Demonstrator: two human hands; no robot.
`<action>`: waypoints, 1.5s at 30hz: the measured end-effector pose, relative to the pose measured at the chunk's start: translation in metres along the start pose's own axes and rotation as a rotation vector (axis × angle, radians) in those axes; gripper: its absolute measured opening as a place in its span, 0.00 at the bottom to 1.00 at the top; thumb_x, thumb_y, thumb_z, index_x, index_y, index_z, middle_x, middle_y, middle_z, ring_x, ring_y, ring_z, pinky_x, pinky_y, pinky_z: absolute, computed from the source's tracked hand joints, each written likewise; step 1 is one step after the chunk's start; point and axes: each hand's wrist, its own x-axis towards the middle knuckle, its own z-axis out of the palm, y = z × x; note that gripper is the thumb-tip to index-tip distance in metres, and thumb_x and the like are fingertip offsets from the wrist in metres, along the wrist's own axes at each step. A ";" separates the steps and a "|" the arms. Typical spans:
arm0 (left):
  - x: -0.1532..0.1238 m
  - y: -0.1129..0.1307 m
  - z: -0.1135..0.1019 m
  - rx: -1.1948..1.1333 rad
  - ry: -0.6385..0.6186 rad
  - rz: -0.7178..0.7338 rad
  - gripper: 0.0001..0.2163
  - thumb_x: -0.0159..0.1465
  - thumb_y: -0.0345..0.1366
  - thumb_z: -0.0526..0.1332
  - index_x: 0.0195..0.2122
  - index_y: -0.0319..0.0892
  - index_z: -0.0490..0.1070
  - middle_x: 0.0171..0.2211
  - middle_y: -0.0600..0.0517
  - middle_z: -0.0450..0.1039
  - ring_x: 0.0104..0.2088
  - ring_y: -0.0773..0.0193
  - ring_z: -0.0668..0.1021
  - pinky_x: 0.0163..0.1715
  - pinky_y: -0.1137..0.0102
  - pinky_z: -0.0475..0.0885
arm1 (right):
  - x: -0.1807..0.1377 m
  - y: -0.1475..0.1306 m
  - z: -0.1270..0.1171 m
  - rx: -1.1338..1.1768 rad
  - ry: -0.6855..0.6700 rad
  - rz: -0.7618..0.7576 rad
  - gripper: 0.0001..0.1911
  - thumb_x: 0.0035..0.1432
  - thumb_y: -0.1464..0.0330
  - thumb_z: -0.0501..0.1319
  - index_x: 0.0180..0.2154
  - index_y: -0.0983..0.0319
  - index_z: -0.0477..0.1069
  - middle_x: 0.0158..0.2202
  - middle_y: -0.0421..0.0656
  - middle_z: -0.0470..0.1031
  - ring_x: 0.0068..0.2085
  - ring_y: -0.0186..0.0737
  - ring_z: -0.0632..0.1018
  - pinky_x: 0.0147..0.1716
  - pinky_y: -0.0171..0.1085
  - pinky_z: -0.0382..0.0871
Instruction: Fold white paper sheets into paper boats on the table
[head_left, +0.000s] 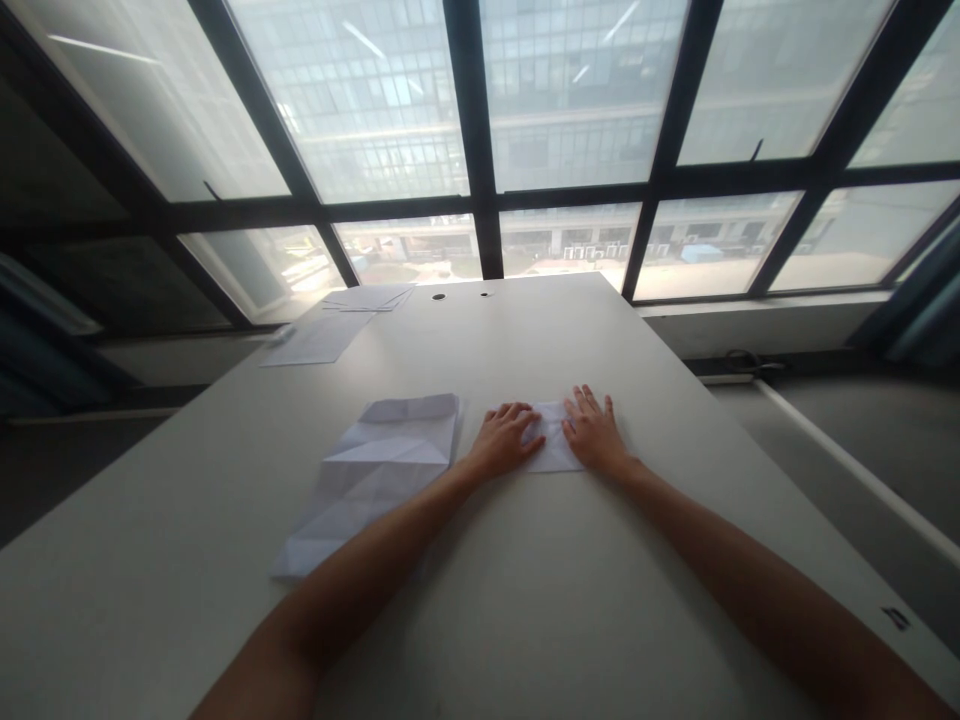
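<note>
Forearms: bare, nearest camera | left hand (505, 437): fingers curled, pressing folded paper (553, 447) | right hand (595, 431): flat, fingers spread on same paper, mid-table (525, 600) | creased sheet (375, 475): just left | loose sheets (330, 325): far edge, near window (570, 90).

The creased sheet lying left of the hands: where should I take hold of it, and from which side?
Judging by its pose, take the creased sheet at its near left corner, coming in from the left. It lies flat on the table, but its folds seem to lift that edge slightly. The left hand and right hand press the small folded paper to its right.
</note>
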 end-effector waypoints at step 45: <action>-0.001 -0.007 0.008 -0.002 -0.156 0.059 0.29 0.71 0.55 0.42 0.70 0.50 0.46 0.70 0.51 0.46 0.70 0.50 0.48 0.65 0.48 0.44 | -0.005 -0.014 0.001 0.170 0.000 -0.254 0.27 0.67 0.69 0.46 0.65 0.67 0.57 0.67 0.52 0.58 0.67 0.45 0.57 0.65 0.47 0.48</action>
